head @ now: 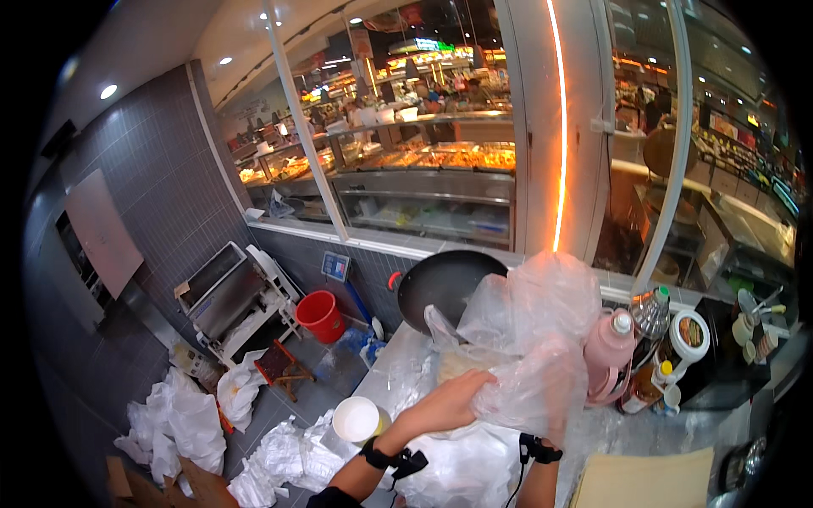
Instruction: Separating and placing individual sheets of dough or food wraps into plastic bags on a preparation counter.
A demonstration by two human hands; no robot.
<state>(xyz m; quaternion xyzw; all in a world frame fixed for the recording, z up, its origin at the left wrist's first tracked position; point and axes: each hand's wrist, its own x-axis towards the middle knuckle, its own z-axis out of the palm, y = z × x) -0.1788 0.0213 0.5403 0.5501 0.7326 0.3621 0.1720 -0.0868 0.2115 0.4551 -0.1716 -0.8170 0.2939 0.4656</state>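
A large clear plastic bag stands puffed up over the steel table in front of me. My left hand grips the bag's lower left side, its fingertips partly hidden by the film. Deep in the film on the bag's right side is my right hand, showing only dimly, so its fingers cannot be made out. Something pale beige lies under the film beyond my left hand. White woven plastic sheeting spreads beneath my forearms. A white tub stands left of my left forearm.
Close on the right are a pink thermos jug, a sauce bottle and a white-lidded jar. Behind the bag sits a black wok. A beige board lies front right. A red bucket and a steel machine occupy the floor.
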